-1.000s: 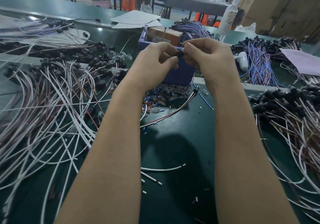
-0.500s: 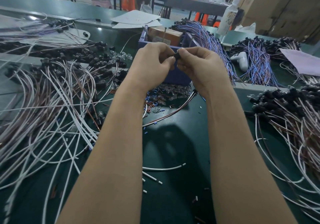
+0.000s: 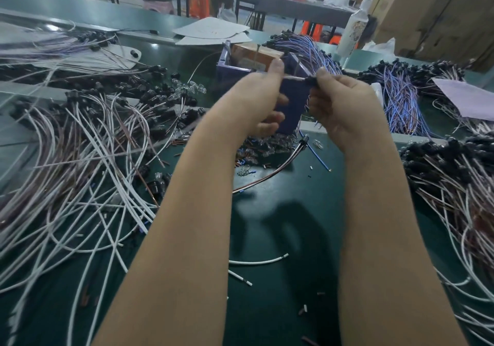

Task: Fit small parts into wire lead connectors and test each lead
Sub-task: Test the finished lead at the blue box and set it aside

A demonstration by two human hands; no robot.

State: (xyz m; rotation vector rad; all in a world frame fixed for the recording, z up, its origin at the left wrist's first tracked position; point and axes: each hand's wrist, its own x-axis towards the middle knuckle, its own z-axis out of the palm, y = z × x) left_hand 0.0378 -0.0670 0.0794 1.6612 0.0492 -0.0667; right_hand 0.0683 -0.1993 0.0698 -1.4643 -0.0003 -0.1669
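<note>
Left hand (image 3: 254,100) and right hand (image 3: 344,105) raised apart, fingers pinching.

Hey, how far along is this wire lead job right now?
Midway, it seems. Done, probably: the bundle of leads on the right. In hand: the right hand pinches a black connector while the left hand holds its wire. Left: a big heap of leads on the left and loose clear bulbs by the purple box. Which heap is finished I can't confirm.
</note>
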